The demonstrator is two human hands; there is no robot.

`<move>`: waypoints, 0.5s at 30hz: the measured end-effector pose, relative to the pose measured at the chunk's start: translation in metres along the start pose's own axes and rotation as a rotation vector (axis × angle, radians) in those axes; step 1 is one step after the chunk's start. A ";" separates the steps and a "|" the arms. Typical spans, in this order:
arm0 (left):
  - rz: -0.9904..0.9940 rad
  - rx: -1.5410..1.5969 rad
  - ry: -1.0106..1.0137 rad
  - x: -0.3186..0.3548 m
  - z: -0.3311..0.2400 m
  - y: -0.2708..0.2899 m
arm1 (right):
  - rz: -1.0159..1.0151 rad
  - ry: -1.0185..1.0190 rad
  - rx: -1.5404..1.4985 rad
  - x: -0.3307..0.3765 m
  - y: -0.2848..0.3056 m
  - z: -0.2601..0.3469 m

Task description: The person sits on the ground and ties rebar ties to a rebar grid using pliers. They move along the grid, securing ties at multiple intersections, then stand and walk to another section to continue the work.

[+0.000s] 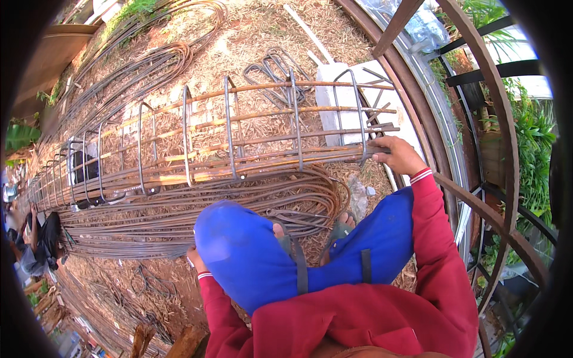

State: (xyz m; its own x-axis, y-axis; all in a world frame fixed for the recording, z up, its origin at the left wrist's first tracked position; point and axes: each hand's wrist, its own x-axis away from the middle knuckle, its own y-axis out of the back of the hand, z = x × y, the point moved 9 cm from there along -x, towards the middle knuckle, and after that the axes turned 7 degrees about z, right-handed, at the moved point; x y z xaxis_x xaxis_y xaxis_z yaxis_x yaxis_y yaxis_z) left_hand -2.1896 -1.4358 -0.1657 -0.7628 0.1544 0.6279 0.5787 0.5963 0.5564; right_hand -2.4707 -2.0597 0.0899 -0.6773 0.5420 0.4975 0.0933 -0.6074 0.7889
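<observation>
A long rebar cage [209, 175] of rusty bars and grey stirrups [229, 128] stretches from the right away to the far left. At its right end, my right hand [397, 154] is closed around the lower bars, next to the last stirrup [358, 107]. My left hand [194, 258] hangs low beside my left knee, near a bundle of long bars [137, 230] on the ground. The knee covers much of that hand, and its fingers cannot be made out.
Coiled bars [173, 56] and loose bent stirrups [277, 74] lie beyond the cage. A white block [328, 74] stands beneath its right end. Another person [39, 238] crouches at the far left. A rusty metal frame [507, 137] rises at the right. A clear plastic bottle [358, 197] lies near my feet.
</observation>
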 end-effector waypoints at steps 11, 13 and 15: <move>-0.116 0.526 -0.695 0.107 -0.309 0.064 | 0.051 0.166 -0.414 -0.021 0.001 -0.016; -0.060 0.590 -0.727 0.117 -0.330 0.060 | 0.042 0.161 -0.272 -0.024 -0.001 -0.016; -0.007 0.589 -0.731 0.121 -0.344 0.052 | 0.009 0.157 -0.236 -0.026 -0.003 -0.019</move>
State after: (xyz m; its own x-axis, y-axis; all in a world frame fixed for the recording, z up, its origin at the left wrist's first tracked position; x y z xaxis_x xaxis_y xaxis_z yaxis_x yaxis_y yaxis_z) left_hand -2.1522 -1.6570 0.1261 -0.8735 0.4866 0.0167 0.4865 0.8710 0.0686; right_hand -2.4668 -2.0832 0.0678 -0.7834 0.4509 0.4277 -0.0601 -0.7399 0.6701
